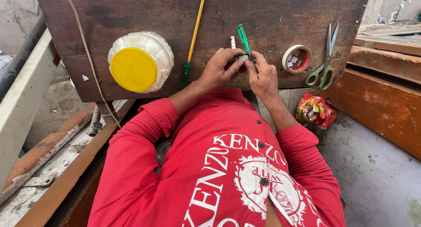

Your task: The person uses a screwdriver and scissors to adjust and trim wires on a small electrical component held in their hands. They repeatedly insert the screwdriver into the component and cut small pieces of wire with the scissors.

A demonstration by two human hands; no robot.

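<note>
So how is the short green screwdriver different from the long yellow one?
The short screwdriver with the clear green handle is gripped by the right hand, against a small grey metal part that the left hand steadies. The long yellow-shafted screwdriver with a green grip lies untouched on the dark wooden board. It is far longer and thinner. Both have their green ends on the board.

Soft, even daylight fills the scene, bright without harsh glare, and it leaves only faint, short shadows under the scissors (323, 60) and the yellow-lidded jar (140, 62) on the dark wooden counter (131, 12). The middle is sharp, with the red sleeve (136, 152) and the wood grain crisp, while the wide lens bends straight edges outward toward the corners. The pale concrete floor (377, 174) at lower right looks slightly washed out.
</note>
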